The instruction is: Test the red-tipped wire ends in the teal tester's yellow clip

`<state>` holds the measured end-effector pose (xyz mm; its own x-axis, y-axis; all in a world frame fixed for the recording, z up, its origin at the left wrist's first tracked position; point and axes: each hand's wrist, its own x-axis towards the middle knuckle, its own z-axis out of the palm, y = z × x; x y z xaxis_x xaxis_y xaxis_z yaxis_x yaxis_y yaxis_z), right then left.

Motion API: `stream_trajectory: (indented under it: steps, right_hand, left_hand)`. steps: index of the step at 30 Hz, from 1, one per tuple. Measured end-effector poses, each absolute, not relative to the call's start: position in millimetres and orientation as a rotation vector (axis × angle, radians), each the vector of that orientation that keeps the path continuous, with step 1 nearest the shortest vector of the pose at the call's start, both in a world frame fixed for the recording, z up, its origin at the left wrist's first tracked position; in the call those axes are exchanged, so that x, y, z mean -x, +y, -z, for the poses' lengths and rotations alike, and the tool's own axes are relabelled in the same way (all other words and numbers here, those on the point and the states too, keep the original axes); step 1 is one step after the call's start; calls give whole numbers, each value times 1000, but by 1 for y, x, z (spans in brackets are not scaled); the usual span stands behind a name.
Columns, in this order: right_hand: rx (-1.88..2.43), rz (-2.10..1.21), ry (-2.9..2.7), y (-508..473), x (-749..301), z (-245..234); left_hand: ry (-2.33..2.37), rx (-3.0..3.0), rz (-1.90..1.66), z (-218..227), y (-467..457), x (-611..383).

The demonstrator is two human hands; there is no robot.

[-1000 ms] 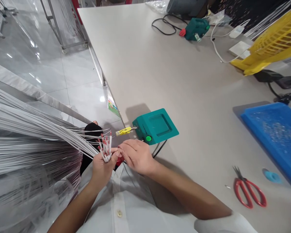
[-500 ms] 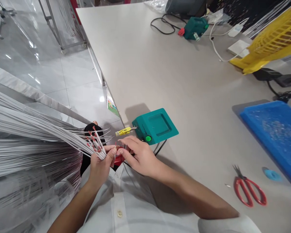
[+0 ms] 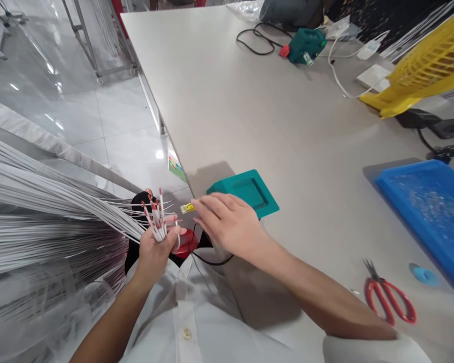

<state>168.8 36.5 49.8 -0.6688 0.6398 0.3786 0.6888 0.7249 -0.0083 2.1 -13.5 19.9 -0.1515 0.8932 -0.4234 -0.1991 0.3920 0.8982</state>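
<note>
My left hand (image 3: 157, 252) is closed around a bundle of white cables (image 3: 158, 222) whose short ends stick up, with red tips. One cable stands apart from the bundle at the thumb, its stripped end pointing right. My right hand (image 3: 232, 224) reaches over the front of a green device (image 3: 251, 186) at the table edge. Its fingers are stretched out toward a yellow-handled tool (image 3: 187, 207) that sticks out from the device's side. The right thumb and palm are hidden from above. Below the hands lies a red object (image 3: 187, 243), partly covered.
Red-handled scissors (image 3: 389, 292), a blue ring (image 3: 424, 275) and a blue tray (image 3: 427, 201) sit on the right of the table (image 3: 287, 116). A yellow fan (image 3: 423, 70) and another green device (image 3: 306, 45) stand farther back. Long white cables (image 3: 60, 186) hang at left.
My right hand has left the cable end at the left fingers and moved right and up over the green device. The cable bundle in my left hand stands more upright.
</note>
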Motion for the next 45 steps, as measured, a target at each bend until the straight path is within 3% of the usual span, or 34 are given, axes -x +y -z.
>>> stream_trajectory:
  steps: [5, 16, 27, 45]
  right_hand:
    - [1169, 283, -2820, 50, -170, -55]
    - [1034, 461, -2941, 65, -159, -56]
    - [1063, 103, -2901, 68, -159, -59]
    - [1112, 57, -2837, 67, -169, -54]
  left_hand:
    - [1326, -664, -1130, -18, -7, -3]
    - [1324, -672, -1129, -12, 0, -5]
    - [1398, -721, -1074, -7, 8, -6]
    - [1421, -715, -1118, -12, -1, 0]
